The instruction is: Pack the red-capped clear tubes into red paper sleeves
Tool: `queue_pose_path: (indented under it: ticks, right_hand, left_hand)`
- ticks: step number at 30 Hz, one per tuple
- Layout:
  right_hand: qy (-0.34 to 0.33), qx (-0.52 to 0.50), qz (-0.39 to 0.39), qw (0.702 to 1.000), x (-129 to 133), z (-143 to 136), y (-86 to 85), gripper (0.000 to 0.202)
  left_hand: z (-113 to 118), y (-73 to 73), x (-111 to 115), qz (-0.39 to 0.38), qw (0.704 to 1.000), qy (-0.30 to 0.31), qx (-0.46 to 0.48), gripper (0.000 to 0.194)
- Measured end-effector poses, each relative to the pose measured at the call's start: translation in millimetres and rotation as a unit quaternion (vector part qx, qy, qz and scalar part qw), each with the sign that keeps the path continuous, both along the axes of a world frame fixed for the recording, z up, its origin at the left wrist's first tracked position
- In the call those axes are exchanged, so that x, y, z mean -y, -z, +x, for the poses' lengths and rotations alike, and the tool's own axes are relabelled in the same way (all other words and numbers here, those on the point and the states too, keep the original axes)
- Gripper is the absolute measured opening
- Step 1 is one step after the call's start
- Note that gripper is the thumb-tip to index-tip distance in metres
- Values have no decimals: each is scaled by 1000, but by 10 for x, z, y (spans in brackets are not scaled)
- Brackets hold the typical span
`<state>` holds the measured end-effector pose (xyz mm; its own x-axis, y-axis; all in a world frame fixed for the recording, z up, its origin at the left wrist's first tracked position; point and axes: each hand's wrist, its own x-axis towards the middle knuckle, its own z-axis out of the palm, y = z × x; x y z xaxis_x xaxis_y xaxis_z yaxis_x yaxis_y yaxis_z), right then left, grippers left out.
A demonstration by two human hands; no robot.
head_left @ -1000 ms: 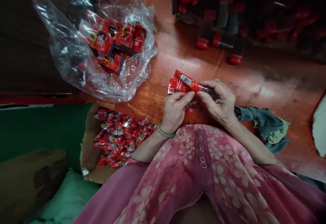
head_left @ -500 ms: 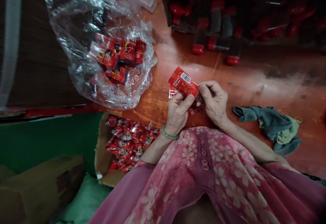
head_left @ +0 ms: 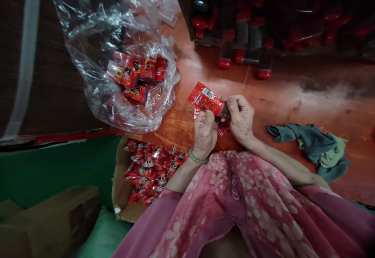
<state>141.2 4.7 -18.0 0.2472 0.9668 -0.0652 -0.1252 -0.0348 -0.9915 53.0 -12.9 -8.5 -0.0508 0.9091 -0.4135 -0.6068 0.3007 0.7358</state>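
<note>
A red printed packet (head_left: 208, 98) with a white barcode label is held over the reddish table. My right hand (head_left: 240, 117) pinches its dark, see-through right end. Curled fingers of my left hand (head_left: 205, 133), with a green bead bracelet at the wrist, are at the packet's lower edge; whether they grip it is hidden. Beneath the hands, part of another red packet (head_left: 224, 128) shows on the table.
A clear plastic bag (head_left: 159, 111) with bundled red packets lies at the left. Below it, a cardboard box (head_left: 121, 183) holds several red packets. Red-capped containers (head_left: 225, 54) are at the back right. A grey-green cloth (head_left: 313, 142) lies at the right.
My left thumb has come off the packet's face and the left fingers have curled in. My right hand has shifted slightly left with the packet. The view has moved a little.
</note>
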Motion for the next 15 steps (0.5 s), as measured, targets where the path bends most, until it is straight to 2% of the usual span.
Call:
queue_pose_path:
  ticks: [3,8,15]
  right_hand:
    - [12,3,11,1000,13,-48,11,46]
    - [69,30,63,995,15,-126,21,43]
    - [21,48,66,996,32,-61,-55,43]
  left_hand:
    - [35,39,-4,1,1000,-7,-16,51]
    - [119,106,-5,3,1000,-9,-27,56]
    - [43,-5,1,60,998,-8,-11,48]
